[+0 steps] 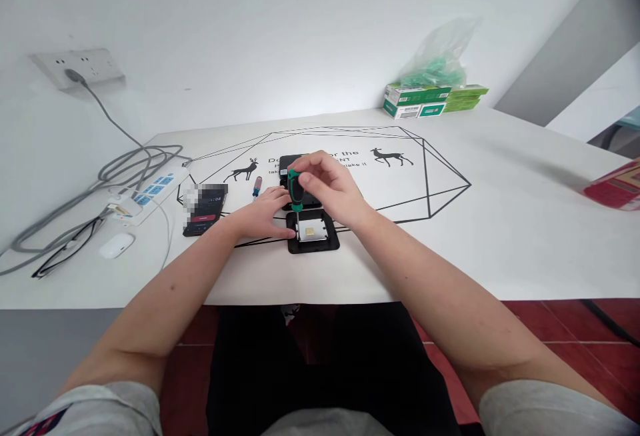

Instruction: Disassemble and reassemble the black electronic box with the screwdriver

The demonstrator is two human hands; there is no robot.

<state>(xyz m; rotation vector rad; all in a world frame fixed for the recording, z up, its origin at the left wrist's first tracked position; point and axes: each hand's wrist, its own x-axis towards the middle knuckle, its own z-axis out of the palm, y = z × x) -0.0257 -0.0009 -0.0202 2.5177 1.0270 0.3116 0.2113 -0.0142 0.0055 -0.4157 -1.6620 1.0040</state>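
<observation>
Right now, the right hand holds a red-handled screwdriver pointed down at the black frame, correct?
The colour is wrong: the head view shows the right hand holding a green-and-black screwdriver, pointed down at the black frame.

Open room is stretching over the worktop between the right hand and a red package, while stacked boxes are blocking the back right. At left, a phone, small screwdriver, white case and power strip are crowding the left hand; both forearms are barring the front.
</observation>
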